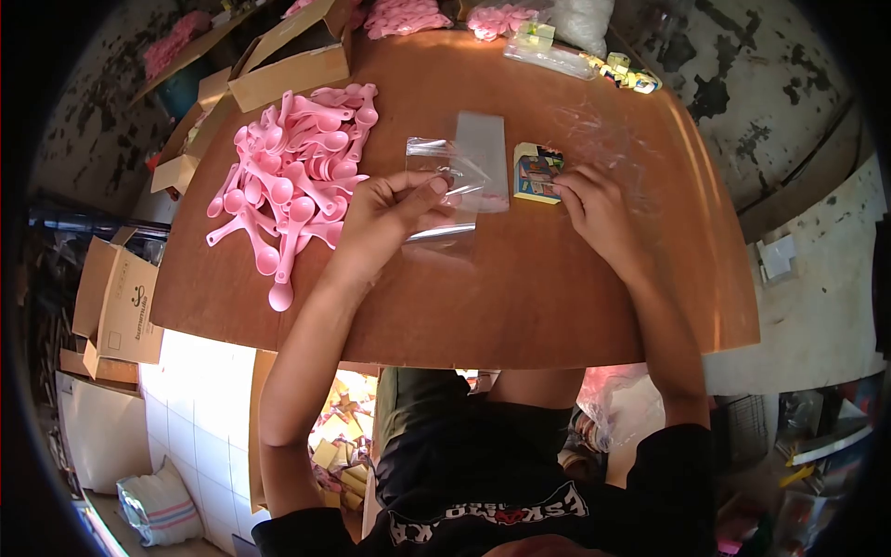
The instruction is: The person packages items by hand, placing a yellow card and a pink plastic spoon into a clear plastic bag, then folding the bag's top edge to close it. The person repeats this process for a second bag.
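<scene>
A brown table (pixel 548 311) filled most of the view, its rounded near edge just in front of the person's body. On the left part of its top lay the broad heap of pink spoons (pixel 297 172), many crossing one another, with a single bowl sticking out toward the near edge. Behind that heap stood a cardboard box (pixel 292 79) with its flaps up, near the table's far left edge. Pink bundles (pixel 406 19) sat along the far side, and small yellow packs (pixel 631 74) lay in the far right corner.

The left hand (pixel 394 209) was over the middle of the table, thumb and fingers drawn together on a clear bag (pixel 436 230), just right of the spoons. The right hand (pixel 597 198) was narrowed, fingers bent, its tips at the right edge of the printed cards; whether they gripped a card or only touched it, I could not tell. A stack of clear sleeves (pixel 481 135) lay flat behind the bag, partly overlapped by it. Smallest were the printed cards (pixel 535 174), in a neat pile on the table, just right of the sleeves.
</scene>
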Tool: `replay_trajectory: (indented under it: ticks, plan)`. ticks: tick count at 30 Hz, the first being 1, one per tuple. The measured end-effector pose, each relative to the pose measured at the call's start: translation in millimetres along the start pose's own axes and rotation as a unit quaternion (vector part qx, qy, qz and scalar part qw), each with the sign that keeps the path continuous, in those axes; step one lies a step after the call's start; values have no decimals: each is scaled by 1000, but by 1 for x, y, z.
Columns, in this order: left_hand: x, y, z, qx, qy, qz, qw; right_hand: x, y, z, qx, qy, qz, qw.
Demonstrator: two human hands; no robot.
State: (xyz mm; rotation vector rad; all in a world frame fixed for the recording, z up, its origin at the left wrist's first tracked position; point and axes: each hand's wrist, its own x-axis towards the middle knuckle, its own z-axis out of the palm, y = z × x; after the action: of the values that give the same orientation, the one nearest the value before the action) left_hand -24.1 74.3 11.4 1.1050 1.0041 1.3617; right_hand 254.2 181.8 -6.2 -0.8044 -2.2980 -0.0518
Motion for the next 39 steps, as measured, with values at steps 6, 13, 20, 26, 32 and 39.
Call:
replay_trajectory:
  ticks: [6,13,20,26,32,39]
  plan:
    - [-3,5,-2,32,-5,17,999,1,10,-3,-4,-15,-16,1000]
    - [-6,8,-1,48,-18,28,998,22,-48,-68,319,163,148,922]
    - [-12,3,7,110,-64,65,990,44,-83,-55,392,129,127,902]
    - [-12,3,3,139,-108,56,983,47,-71,-53,351,-12,115,929]
    - [-15,6,8,116,-99,60,986,48,-82,-58,364,22,133,921]
    - [-16,8,9,138,-102,53,984,43,-79,-42,360,7,157,920]
